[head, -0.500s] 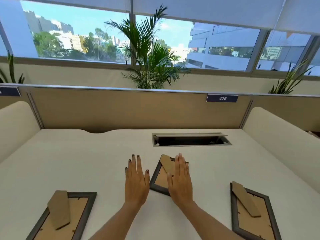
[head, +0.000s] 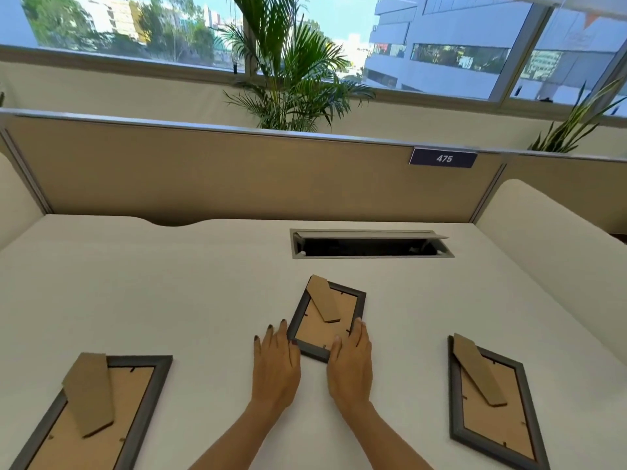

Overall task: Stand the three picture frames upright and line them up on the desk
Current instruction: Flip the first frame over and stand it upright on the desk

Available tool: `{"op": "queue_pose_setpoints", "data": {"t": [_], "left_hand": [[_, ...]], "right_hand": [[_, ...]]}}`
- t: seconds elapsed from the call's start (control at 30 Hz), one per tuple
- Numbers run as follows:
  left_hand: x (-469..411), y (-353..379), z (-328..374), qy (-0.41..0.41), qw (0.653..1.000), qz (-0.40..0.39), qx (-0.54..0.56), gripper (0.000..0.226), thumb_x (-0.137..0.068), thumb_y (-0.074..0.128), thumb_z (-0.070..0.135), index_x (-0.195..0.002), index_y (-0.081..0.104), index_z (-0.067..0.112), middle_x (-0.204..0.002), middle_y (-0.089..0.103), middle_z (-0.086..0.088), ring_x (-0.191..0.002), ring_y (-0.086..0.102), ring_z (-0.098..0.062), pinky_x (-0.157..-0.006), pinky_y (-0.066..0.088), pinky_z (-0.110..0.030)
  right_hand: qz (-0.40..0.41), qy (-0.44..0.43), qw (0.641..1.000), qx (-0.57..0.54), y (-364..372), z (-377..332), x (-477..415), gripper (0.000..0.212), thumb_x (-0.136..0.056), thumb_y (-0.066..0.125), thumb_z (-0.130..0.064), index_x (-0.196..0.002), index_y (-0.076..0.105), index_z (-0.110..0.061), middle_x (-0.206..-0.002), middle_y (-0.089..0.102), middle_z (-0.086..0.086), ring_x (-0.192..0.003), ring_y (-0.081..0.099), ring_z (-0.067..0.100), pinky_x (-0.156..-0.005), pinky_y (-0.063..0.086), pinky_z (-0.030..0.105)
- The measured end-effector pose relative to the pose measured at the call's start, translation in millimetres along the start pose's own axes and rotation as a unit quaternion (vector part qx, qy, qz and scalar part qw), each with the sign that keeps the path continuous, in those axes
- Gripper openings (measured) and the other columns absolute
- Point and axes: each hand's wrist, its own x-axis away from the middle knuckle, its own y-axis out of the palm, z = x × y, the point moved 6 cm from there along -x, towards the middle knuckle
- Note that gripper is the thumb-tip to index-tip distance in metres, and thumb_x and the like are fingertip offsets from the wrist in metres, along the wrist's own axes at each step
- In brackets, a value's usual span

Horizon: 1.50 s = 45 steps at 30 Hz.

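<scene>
Three dark picture frames lie face down on the white desk (head: 142, 283), cardboard backs and easel stands up. The small middle frame (head: 320, 329) is tilted. My left hand (head: 275, 362) rests flat at its lower left edge, fingers apart. Over its lower right corner lies my right hand (head: 349, 364), fingertips on the frame's border and backing. A larger left frame (head: 112, 415) and a right frame (head: 492, 405) lie untouched near the front edge.
An open cable slot (head: 369, 244) is cut into the desk behind the middle frame. A tan partition (head: 220, 171) with a label reading 475 closes the back; padded side panels flank the desk. Plants stand behind it.
Both hands have drawn back toward me from over the middle frame to its near edge. The view has dipped down and come closer.
</scene>
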Motion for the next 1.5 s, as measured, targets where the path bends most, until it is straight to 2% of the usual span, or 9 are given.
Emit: {"op": "queue_pose_setpoints", "data": {"t": [0.2,0.4,0.83,0.93,1.0,1.13,1.27,1.33,1.5], "left_hand": [[1.8,3.8,5.2,-0.065,0.976,0.034,0.205,0.043,-0.099,0.028,0.014,-0.142,0.032,0.012,-0.146,0.040,-0.006,-0.142,0.022,-0.017,-0.119,-0.001,-0.032],[-6.6,-4.1,4.9,-0.230,0.868,-0.036,0.438,0.041,-0.100,0.023,0.029,-0.138,0.039,0.027,-0.142,0.044,-0.001,-0.138,0.024,-0.021,-0.118,0.013,-0.043],[1.4,-17.5,9.2,-0.340,0.761,-0.054,0.550,0.036,-0.094,0.036,0.038,-0.124,0.047,0.020,-0.128,0.053,-0.007,-0.117,0.049,-0.025,-0.103,0.037,-0.040],[0.1,-23.7,8.2,-0.344,0.730,-0.082,0.584,0.027,-0.094,0.040,0.032,-0.107,0.054,0.013,-0.099,0.061,-0.004,-0.091,0.057,-0.021,-0.077,0.049,-0.036],[-0.2,-27.7,7.9,-0.339,0.747,-0.107,0.562,0.021,-0.092,0.046,0.024,-0.096,0.061,0.009,-0.090,0.064,-0.009,-0.079,0.057,-0.021,-0.066,0.046,-0.032],[-1.6,-36.1,6.4,-0.349,0.738,-0.130,0.563,0.017,-0.089,0.050,0.001,-0.099,0.062,-0.002,-0.094,0.060,-0.018,-0.080,0.056,-0.025,-0.058,0.052,-0.033],[-0.7,-49.9,14.9,-0.373,0.675,-0.153,0.618,0.017,-0.085,0.057,-0.003,-0.102,0.055,-0.007,-0.107,0.056,-0.026,-0.092,0.058,-0.035,-0.052,0.060,-0.037],[0.2,-55.8,21.2,-0.380,0.648,-0.161,0.640,0.020,-0.084,0.057,-0.005,-0.104,0.052,-0.007,-0.109,0.056,-0.029,-0.092,0.060,-0.038,-0.050,0.059,-0.038],[0.1,-65.8,39.2,-0.362,0.588,-0.163,0.704,0.057,-0.081,0.056,-0.011,-0.132,0.033,-0.003,-0.126,0.046,-0.035,-0.108,0.056,-0.045,-0.050,0.059,-0.045]], "right_hand": [[0.009,0.034,0.999,-0.005,-10.6,-1.5,-13.8,0.045,-0.100,0.031,-0.023,-0.144,0.029,-0.010,-0.136,0.051,0.012,-0.121,0.050,0.025,-0.097,0.043,0.032],[0.011,0.081,0.997,-0.018,-19.3,-4.2,-21.0,0.038,-0.100,0.032,-0.020,-0.135,0.040,-0.006,-0.112,0.063,0.014,-0.096,0.058,0.024,-0.073,0.038,0.024],[-0.032,0.215,0.962,-0.163,-27.3,7.6,-26.6,0.031,-0.096,0.041,-0.010,-0.126,0.049,-0.010,-0.115,0.060,0.013,-0.090,0.054,0.022,-0.075,0.049,0.031],[-0.061,0.235,0.946,-0.213,-32.5,14.7,-30.3,0.032,-0.092,0.044,-0.005,-0.121,0.054,-0.012,-0.110,0.057,0.004,-0.086,0.052,0.015,-0.068,0.047,0.024],[-0.090,0.243,0.935,-0.243,-34.0,16.7,-32.3,0.030,-0.092,0.042,-0.005,-0.112,0.064,-0.012,-0.109,0.062,0.002,-0.097,0.057,0.020,-0.087,0.052,0.034],[-0.123,0.210,0.930,-0.276,-42.6,16.0,-33.1,0.040,-0.093,0.035,0.000,-0.093,0.072,-0.016,-0.109,0.067,0.010,-0.101,0.062,0.028,-0.094,0.052,0.040],[-0.119,0.118,0.946,-0.276,-58.0,9.4,-29.2,0.048,-0.089,0.034,0.010,-0.095,0.073,-0.019,-0.109,0.068,0.004,-0.102,0.060,0.019,-0.084,0.051,0.024],[-0.106,0.065,0.956,-0.267,-62.6,5.2,-25.9,0.042,-0.089,0.041,0.012,-0.099,0.071,-0.016,-0.113,0.066,0.005,-0.105,0.060,0.020,-0.089,0.054,0.030],[-0.051,-0.028,0.956,-0.288,-69.4,-7.5,-17.7,0.039,-0.079,0.061,0.015,-0.098,0.066,-0.019,-0.108,0.065,0.002,-0.105,0.060,0.018,-0.083,0.055,0.020]]}}
